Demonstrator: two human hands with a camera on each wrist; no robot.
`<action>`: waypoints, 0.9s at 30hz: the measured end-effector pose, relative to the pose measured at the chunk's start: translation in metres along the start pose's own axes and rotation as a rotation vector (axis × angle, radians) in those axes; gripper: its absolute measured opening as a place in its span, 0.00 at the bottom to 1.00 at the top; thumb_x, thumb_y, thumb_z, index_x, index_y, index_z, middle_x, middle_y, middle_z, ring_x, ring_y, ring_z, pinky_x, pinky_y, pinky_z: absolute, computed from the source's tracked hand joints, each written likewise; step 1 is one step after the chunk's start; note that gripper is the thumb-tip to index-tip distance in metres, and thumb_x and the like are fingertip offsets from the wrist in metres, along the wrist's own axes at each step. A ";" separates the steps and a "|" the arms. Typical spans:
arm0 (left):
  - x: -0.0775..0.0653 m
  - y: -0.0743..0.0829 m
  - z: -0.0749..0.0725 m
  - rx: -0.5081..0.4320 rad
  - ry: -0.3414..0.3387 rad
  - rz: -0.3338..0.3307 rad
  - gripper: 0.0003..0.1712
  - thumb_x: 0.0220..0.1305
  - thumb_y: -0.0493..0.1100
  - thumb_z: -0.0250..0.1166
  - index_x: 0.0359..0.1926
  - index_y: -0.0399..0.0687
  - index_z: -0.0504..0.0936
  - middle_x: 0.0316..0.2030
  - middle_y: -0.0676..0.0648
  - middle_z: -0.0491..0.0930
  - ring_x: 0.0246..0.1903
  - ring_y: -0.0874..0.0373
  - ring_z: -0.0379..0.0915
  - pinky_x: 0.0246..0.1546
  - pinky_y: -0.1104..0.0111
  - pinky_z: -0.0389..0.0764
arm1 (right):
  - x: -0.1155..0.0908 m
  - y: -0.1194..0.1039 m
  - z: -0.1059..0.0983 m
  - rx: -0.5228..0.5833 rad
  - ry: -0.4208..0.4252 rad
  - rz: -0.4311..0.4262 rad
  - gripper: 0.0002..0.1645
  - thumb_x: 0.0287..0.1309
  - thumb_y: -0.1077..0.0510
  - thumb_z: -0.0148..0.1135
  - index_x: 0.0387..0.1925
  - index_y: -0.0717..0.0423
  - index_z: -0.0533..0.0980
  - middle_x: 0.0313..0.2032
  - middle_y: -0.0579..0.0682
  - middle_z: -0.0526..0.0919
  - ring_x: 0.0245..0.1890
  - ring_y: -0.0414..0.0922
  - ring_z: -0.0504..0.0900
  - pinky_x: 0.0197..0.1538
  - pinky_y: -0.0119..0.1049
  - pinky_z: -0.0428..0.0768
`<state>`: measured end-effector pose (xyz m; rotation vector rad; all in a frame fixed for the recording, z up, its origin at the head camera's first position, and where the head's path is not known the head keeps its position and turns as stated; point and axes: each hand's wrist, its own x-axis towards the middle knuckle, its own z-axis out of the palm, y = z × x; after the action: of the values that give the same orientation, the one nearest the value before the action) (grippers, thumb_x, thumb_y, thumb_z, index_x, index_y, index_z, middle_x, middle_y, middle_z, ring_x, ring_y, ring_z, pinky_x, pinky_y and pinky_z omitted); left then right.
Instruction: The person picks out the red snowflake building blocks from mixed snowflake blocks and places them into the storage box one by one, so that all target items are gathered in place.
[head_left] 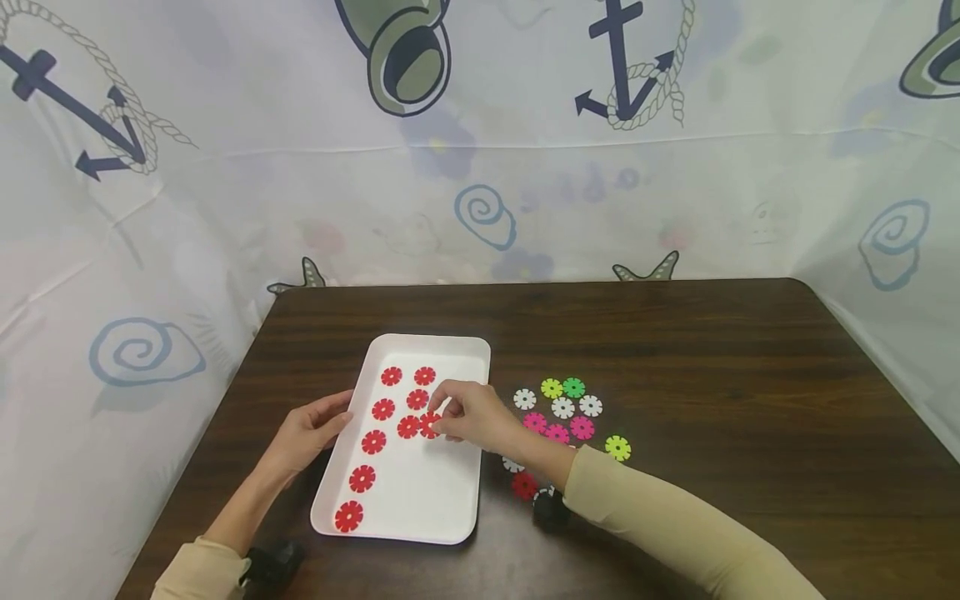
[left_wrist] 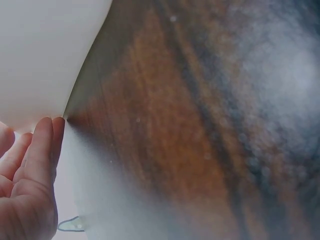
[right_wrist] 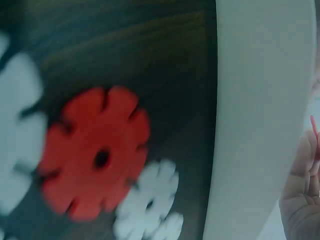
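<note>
A white tray (head_left: pixel 405 500) bears several red notched plastic discs (head_left: pixel 362 478), some in a column along its left side and others nearer the middle. My right hand (head_left: pixel 472 417) is over the tray, pinching a red disc (head_left: pixel 430 425) between thumb and fingers. This disc overlaps its neighbour (head_left: pixel 408 427) in the head view. The right wrist view catches only a thin red edge of the held disc (right_wrist: pixel 314 125) at the fingers. At the tray's left rim, my left hand (head_left: pixel 307 429) touches the side with extended fingers (left_wrist: pixel 42 150).
Right of the tray, loose discs lie on the dark wooden table (head_left: pixel 712 375): white discs (head_left: pixel 562 407), pink discs (head_left: pixel 582 427), yellow discs (head_left: pixel 618 447), a green disc (head_left: pixel 573 387) and a red disc (right_wrist: pixel 100 130). My right forearm covers part of this group. A patterned curtain (head_left: pixel 300 208) hangs behind.
</note>
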<state>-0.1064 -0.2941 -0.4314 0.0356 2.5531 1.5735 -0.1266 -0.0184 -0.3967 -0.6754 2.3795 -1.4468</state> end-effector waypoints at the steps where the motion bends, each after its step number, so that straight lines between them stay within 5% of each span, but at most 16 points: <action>1: 0.000 0.000 0.000 0.000 0.000 0.001 0.33 0.66 0.49 0.59 0.66 0.36 0.63 0.57 0.32 0.72 0.49 0.44 0.78 0.49 0.60 0.80 | 0.002 -0.001 0.004 -0.009 -0.006 -0.001 0.09 0.52 0.65 0.67 0.36 0.58 0.77 0.19 0.49 0.79 0.21 0.47 0.81 0.24 0.25 0.77; 10: 0.001 -0.001 -0.001 -0.003 0.001 0.017 0.32 0.66 0.47 0.59 0.65 0.35 0.65 0.56 0.31 0.73 0.48 0.43 0.78 0.48 0.61 0.80 | 0.012 0.001 0.034 -0.115 -0.065 0.016 0.06 0.52 0.64 0.67 0.33 0.54 0.79 0.20 0.43 0.79 0.18 0.35 0.75 0.24 0.23 0.75; 27: 0.001 -0.001 -0.001 -0.004 -0.003 0.006 0.31 0.66 0.46 0.59 0.65 0.35 0.65 0.56 0.31 0.73 0.50 0.42 0.77 0.47 0.62 0.80 | 0.018 0.005 0.055 -0.192 -0.084 0.028 0.04 0.53 0.64 0.67 0.30 0.53 0.79 0.21 0.42 0.78 0.21 0.35 0.72 0.26 0.22 0.72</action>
<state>-0.1080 -0.2956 -0.4317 0.0457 2.5498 1.5794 -0.1182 -0.0678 -0.4265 -0.7298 2.4716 -1.1650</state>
